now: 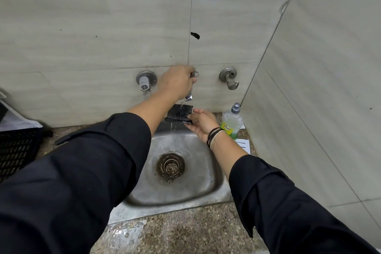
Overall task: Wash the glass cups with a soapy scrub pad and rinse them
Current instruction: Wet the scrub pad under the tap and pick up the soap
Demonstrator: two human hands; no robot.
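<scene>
My left hand grips the handle of the middle wall tap, and a thin stream of water runs from its spout. My right hand holds a dark scrub pad flat under that stream, fingers along its right edge. The pad looks wet and shiny. Water falls past it into the steel sink. No glass cup is in view.
A clear dish soap bottle with a yellow label stands at the sink's back right corner. Another tap sits to the left, a wall fitting to the right. A black perforated crate stands on the speckled counter at left.
</scene>
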